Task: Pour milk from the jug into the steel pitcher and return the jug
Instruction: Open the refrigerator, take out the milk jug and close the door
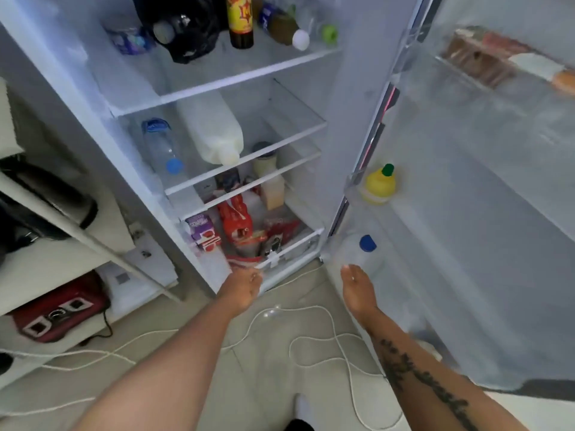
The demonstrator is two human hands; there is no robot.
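Note:
A translucent milk jug with a blue cap [364,248] stands in the lowest shelf of the open fridge door [466,188]. My right hand [357,289] is stretched out just below it, fingers apart, fingertips close to the jug's side and holding nothing. My left hand [244,286] hovers at the front rail of the bottom drawer [292,247], and nothing shows in its grip. A second white jug with a pale cap [214,132] lies on its side on the middle shelf. No steel pitcher is in view.
A yellow squeeze bottle [380,185] sits in the door shelf above the jug. A water bottle [161,147], jars and packets fill the fridge shelves and drawer. White cables [311,340] trail over the tiled floor. A shelf unit with appliances [49,194] stands at the left.

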